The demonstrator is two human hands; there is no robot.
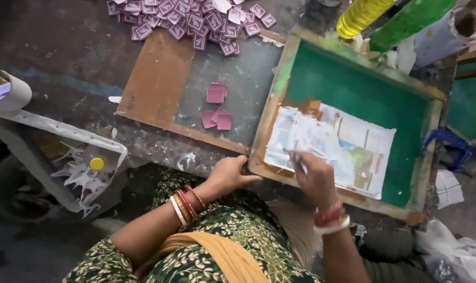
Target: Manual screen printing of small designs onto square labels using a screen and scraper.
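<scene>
Left hand (228,175): fingers curled, gripping the near corner of the wooden screen-printing frame (280,68).
Right hand (315,175): fingers closed around a thin tool (295,157), on the paper-covered mesh (353,84).

Hidden, cropped and unclear areas

The right hand (315,175) is covering part of the paper sheet (353,147), and its thin tool (295,157) is blurring beyond recognition. The top edge is cutting off the pile of pink tiles (190,21) and the yellow bottle (361,15). The left edge is cropping the roll (4,91). The tile patterns are appearing too small to read.
</scene>
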